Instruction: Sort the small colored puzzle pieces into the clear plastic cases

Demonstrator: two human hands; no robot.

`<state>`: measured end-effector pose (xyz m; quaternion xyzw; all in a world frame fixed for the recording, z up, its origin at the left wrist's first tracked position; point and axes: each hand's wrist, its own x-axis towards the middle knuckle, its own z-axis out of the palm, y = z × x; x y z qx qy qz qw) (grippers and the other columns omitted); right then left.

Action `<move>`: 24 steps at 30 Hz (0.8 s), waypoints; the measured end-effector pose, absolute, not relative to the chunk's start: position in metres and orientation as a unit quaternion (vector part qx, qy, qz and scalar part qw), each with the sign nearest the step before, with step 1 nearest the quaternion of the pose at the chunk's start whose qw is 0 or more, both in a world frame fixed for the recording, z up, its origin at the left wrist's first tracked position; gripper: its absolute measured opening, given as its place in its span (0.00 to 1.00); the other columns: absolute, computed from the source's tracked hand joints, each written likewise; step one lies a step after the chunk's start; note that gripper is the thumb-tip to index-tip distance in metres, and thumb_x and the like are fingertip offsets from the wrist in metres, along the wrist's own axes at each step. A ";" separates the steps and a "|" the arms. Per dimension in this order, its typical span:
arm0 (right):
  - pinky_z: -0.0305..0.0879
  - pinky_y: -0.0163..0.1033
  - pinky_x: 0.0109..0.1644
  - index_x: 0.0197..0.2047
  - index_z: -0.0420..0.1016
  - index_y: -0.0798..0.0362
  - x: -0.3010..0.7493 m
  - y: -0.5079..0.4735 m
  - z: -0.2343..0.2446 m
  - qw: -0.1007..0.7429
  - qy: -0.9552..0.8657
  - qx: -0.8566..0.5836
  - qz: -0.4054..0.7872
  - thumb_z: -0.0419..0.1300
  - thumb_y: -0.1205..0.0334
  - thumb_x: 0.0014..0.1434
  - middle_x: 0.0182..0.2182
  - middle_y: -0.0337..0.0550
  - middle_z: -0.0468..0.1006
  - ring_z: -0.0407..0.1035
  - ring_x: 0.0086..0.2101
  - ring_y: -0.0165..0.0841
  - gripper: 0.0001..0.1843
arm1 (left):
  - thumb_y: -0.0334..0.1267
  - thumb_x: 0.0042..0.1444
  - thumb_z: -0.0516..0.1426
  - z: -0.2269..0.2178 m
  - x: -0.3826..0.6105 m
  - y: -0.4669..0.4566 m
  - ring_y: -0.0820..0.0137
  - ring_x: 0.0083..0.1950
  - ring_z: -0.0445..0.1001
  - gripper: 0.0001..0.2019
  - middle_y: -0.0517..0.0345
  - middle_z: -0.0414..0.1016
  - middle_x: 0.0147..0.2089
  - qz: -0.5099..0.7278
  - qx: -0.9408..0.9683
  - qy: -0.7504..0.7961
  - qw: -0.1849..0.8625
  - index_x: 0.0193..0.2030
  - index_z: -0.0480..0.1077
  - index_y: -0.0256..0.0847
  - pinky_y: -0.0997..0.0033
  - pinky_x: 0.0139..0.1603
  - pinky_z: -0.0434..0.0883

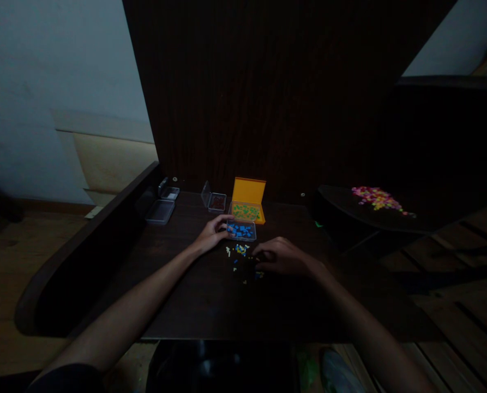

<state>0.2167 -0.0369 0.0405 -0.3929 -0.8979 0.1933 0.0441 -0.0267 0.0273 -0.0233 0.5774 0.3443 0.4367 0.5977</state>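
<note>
My left hand (213,233) grips the left end of a clear plastic box (254,236), thumb and fingers on either side of the end. Small blue bricks (241,230) lie spread inside it. Close in front of the box, a loose scatter of tiny white, yellow and blue bricks (240,250) lies on the dark table. My right hand (282,256) is low over the right side of this scatter. Its fingers are bent, with a gap between thumb and forefinger, and nothing shows in them. Shadow darkens the bricks under that hand.
Behind the blue bricks stands an orange box (248,190), lid raised, with green pieces inside. Further left are an open clear box (217,202) of dark red pieces and a clear tray (160,212). A colourful pile (376,198) sits on a ledge at right. A raised side panel (88,245) borders the table's left.
</note>
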 end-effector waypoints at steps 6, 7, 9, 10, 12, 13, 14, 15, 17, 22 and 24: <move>0.63 0.37 0.43 0.47 0.78 0.52 0.225 -0.051 0.025 0.057 -0.909 -0.334 0.243 0.63 0.51 0.58 0.40 0.45 0.76 0.71 0.39 0.34 0.17 | 0.29 0.41 0.63 -0.024 -0.027 0.027 0.69 0.41 0.75 0.26 0.59 0.75 0.37 0.446 0.580 0.339 0.592 0.51 0.70 0.38 0.66 0.49 0.71; 0.63 0.37 0.44 0.47 0.78 0.51 0.224 -0.053 0.024 0.059 -0.908 -0.333 0.247 0.63 0.52 0.59 0.41 0.46 0.76 0.71 0.41 0.34 0.16 | 0.29 0.41 0.63 -0.024 -0.027 0.027 0.69 0.41 0.75 0.26 0.60 0.75 0.37 0.445 0.581 0.339 0.591 0.51 0.70 0.38 0.66 0.49 0.71; 0.64 0.37 0.44 0.47 0.79 0.50 0.223 -0.056 0.023 0.056 -0.907 -0.337 0.247 0.62 0.53 0.60 0.42 0.45 0.75 0.70 0.41 0.34 0.15 | 0.29 0.41 0.63 -0.023 -0.027 0.027 0.70 0.41 0.75 0.26 0.60 0.75 0.36 0.443 0.581 0.341 0.591 0.51 0.69 0.38 0.66 0.49 0.71; 0.64 0.37 0.44 0.47 0.79 0.50 0.222 -0.057 0.024 0.053 -0.906 -0.342 0.243 0.62 0.53 0.60 0.42 0.45 0.75 0.70 0.41 0.34 0.15 | 0.30 0.41 0.63 -0.023 -0.027 0.026 0.70 0.41 0.75 0.26 0.60 0.75 0.36 0.443 0.580 0.341 0.592 0.51 0.69 0.38 0.66 0.49 0.71; 0.64 0.36 0.43 0.46 0.79 0.51 0.222 -0.058 0.024 0.049 -0.904 -0.352 0.236 0.63 0.53 0.59 0.41 0.45 0.75 0.71 0.41 0.34 0.15 | 0.30 0.41 0.63 -0.023 -0.027 0.026 0.70 0.41 0.74 0.26 0.60 0.74 0.36 0.443 0.579 0.342 0.593 0.51 0.69 0.38 0.66 0.48 0.71; 0.63 0.36 0.43 0.46 0.79 0.52 0.223 -0.058 0.024 0.051 -0.903 -0.357 0.233 0.63 0.53 0.59 0.41 0.45 0.75 0.71 0.41 0.34 0.15 | 0.30 0.41 0.63 -0.023 -0.027 0.027 0.70 0.41 0.74 0.26 0.60 0.74 0.36 0.442 0.579 0.341 0.595 0.51 0.69 0.38 0.67 0.48 0.71; 0.63 0.36 0.43 0.46 0.79 0.52 0.224 -0.057 0.023 0.055 -0.902 -0.359 0.231 0.63 0.53 0.59 0.41 0.45 0.75 0.70 0.41 0.34 0.15 | 0.30 0.41 0.63 -0.022 -0.027 0.027 0.70 0.41 0.74 0.26 0.60 0.74 0.36 0.442 0.579 0.339 0.595 0.51 0.69 0.38 0.67 0.48 0.71; 0.63 0.36 0.43 0.46 0.79 0.52 0.225 -0.056 0.023 0.058 -0.902 -0.360 0.231 0.63 0.53 0.59 0.40 0.44 0.75 0.70 0.40 0.34 0.15 | 0.30 0.41 0.62 -0.022 -0.027 0.027 0.70 0.41 0.74 0.26 0.60 0.74 0.37 0.442 0.580 0.338 0.596 0.51 0.69 0.38 0.67 0.48 0.71; 0.63 0.36 0.42 0.45 0.79 0.52 0.229 -0.053 0.021 0.067 -0.901 -0.360 0.233 0.62 0.54 0.60 0.39 0.44 0.75 0.70 0.40 0.34 0.14 | 0.30 0.41 0.63 -0.022 -0.027 0.027 0.70 0.41 0.74 0.26 0.59 0.74 0.37 0.441 0.582 0.337 0.595 0.51 0.69 0.38 0.67 0.48 0.71; 0.64 0.35 0.41 0.45 0.79 0.52 0.232 -0.053 0.020 0.093 -0.896 -0.354 0.249 0.61 0.53 0.61 0.38 0.44 0.74 0.70 0.38 0.33 0.14 | 0.30 0.41 0.63 -0.021 -0.028 0.026 0.70 0.40 0.75 0.27 0.60 0.75 0.36 0.438 0.580 0.339 0.597 0.52 0.69 0.38 0.67 0.48 0.71; 0.64 0.35 0.43 0.46 0.79 0.51 0.229 -0.056 0.021 0.096 -0.898 -0.350 0.248 0.62 0.52 0.60 0.40 0.44 0.74 0.70 0.39 0.33 0.15 | 0.30 0.41 0.64 -0.022 -0.028 0.026 0.69 0.40 0.75 0.27 0.60 0.75 0.35 0.438 0.577 0.339 0.600 0.52 0.69 0.38 0.66 0.48 0.71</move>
